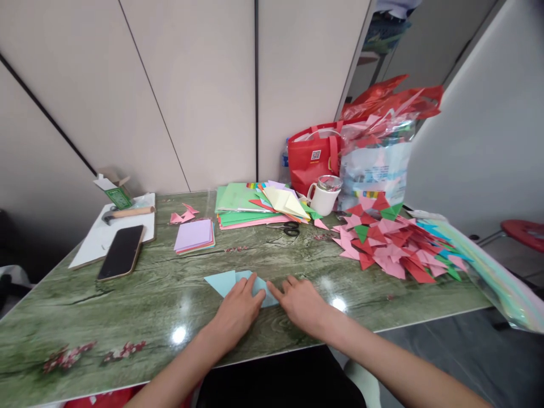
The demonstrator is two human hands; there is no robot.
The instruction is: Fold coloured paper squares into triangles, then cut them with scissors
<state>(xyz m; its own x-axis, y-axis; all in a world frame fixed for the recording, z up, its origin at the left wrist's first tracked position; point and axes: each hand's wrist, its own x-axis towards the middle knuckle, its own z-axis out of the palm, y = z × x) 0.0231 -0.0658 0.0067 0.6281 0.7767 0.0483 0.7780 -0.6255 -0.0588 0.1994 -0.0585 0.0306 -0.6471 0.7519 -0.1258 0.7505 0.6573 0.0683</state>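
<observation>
A light blue sheet of folding paper (221, 281) lies partly folded on the table in front of me, its left end a pointed corner. My left hand (240, 303) is on the paper's middle, fingers and thumb bent and pressing it down. At its right end my right hand (304, 303) holds the edge with finger and thumb, the other fingers curled above the table. Both hands cover part of the paper, so its folds are partly hidden.
Beyond my hands are a stack of square paper (193, 235), scissors (290, 229) and coloured sheets (238, 198). Folded red and pink pieces (391, 238) pile up at right. A white mug (325, 195) stands behind; a phone (122, 252) and hammer (130, 212) are left.
</observation>
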